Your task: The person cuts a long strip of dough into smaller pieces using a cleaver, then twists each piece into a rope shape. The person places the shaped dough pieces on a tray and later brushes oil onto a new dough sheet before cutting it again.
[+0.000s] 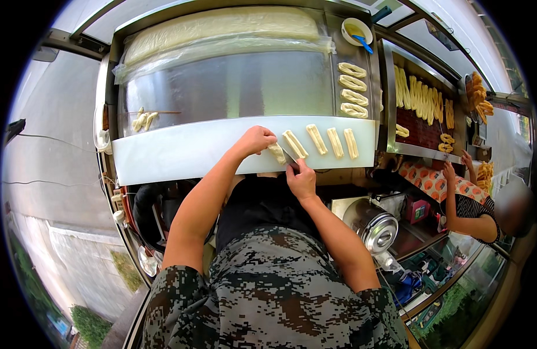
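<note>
My right hand [301, 179] grips a knife or scraper whose metal blade [290, 158] lies against a short piece of pale dough [276, 154]. The fingers of my left hand [258, 138] pinch that piece at its upper end. Both hands are over a long white cutting board [185, 150] at the front of the metal worktop. To the right of the blade lies a dough strip [295, 144] with a lengthwise groove. Several more such strips [335, 142] lie spaced apart further right on the board.
A large dough slab [224, 27] under plastic film spans the back. Dough rings [352, 82] line the right side below a bowl [357, 31] with a blue utensil. A thin stick [159, 112] lies by dough scraps [142, 120]. At right, a person [465, 192] works beside a fryer [425, 131].
</note>
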